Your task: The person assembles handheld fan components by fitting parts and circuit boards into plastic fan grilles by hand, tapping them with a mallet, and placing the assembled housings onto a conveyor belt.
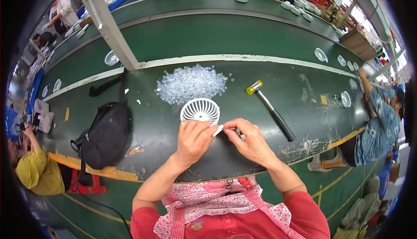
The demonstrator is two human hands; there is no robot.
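My left hand (194, 140) is closed in a pinch round a small white plastic piece (218, 130). From the other side my right hand (252, 142) pinches a thin dark wire-like piece (229, 128), its end at the white piece; its exact kind is too small to tell. Just beyond my left fingers a round white slotted grille (200, 108) lies on the dark green table, its near edge partly hidden by that hand. Behind the grille is a heap of small clear plastic pieces (191, 84).
A hammer (273, 111) with a yellow head lies to the right. On the left sits a black backpack (107, 134). A metal post (106, 24) rises beyond it. Past the pale ledge runs a green conveyor (208, 37) with white grilles. People sit at both sides.
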